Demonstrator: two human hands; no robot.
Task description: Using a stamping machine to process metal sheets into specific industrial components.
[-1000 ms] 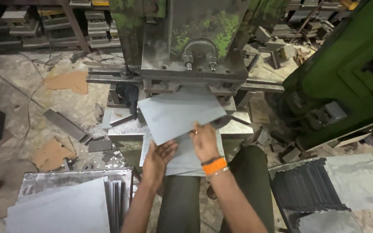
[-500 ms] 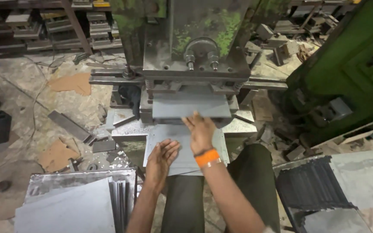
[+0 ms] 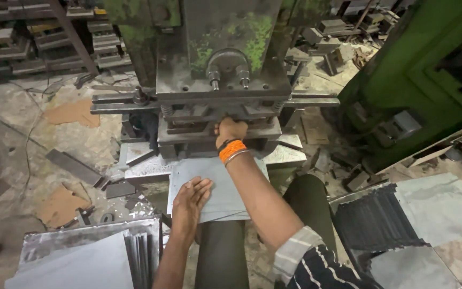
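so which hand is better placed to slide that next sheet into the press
Probably the left hand: it lies flat on the grey sheet before the press. The right hand is up at the die opening.

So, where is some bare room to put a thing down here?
The grey sheet is bare between the left hand and the right forearm. The grey plate at right, beside the dark stack, is also free. The press slot, where the right hand reaches, and the scrap-strewn floor are crowded.
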